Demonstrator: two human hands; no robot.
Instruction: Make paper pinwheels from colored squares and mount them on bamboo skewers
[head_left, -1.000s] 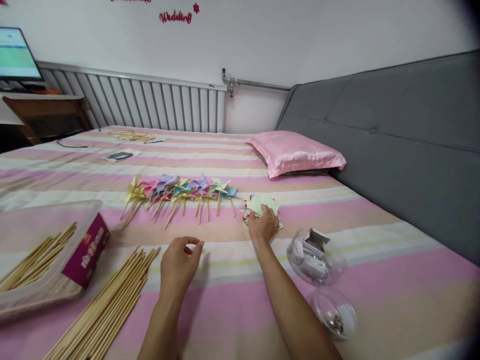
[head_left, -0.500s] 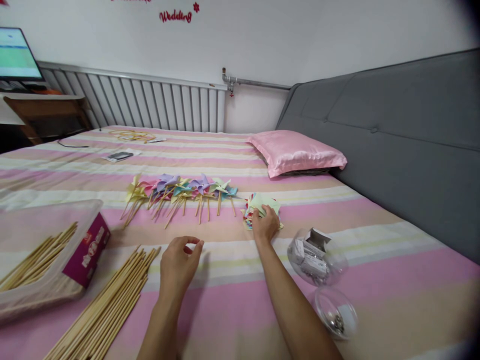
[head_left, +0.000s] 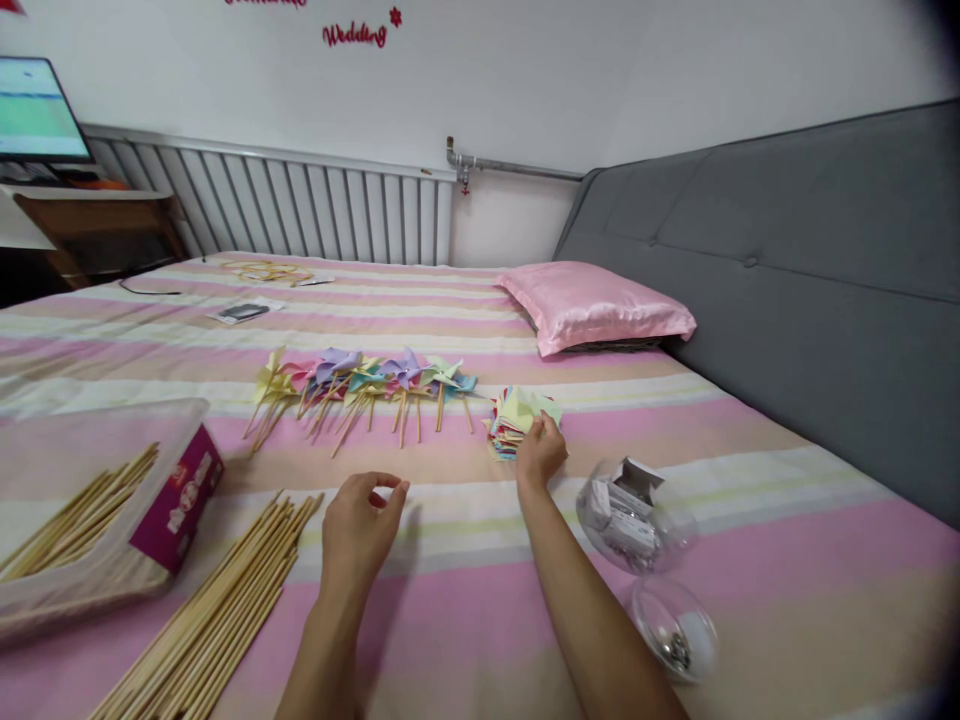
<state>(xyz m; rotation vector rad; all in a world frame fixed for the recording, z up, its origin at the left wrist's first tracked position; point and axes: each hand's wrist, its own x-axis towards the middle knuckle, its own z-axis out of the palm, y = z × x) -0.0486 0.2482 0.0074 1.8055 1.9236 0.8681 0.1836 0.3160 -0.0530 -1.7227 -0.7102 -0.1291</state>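
My right hand (head_left: pixel 541 452) is at a stack of coloured paper pieces (head_left: pixel 510 440), its fingers closed on a pale green paper piece (head_left: pixel 553 408) at the right side of the top. A pale yellow piece shows beside it on the stack. My left hand (head_left: pixel 356 522) hovers above the bedspread, thumb and index fingertip brought together in a loop; anything between them is too small to make out. Left of that hand lies a bundle of thin wooden sticks (head_left: pixel 225 610). Beyond both hands, several paper pinwheels (head_left: pixel 405 370) on sticks lie in a row.
A clear plastic box (head_left: pixel 97 585) with more sticks stands at left. At right are a round clear container (head_left: pixel 630 515) with small boxes and a clear dish (head_left: pixel 675 630) holding small metal pieces. A pink pillow (head_left: pixel 600 305) lies by the grey headboard (head_left: pixel 795 230).
My right hand has shifted slightly right, sliding the pale green piece rightward and exposing the yellow one. My left hand keeps its pose.
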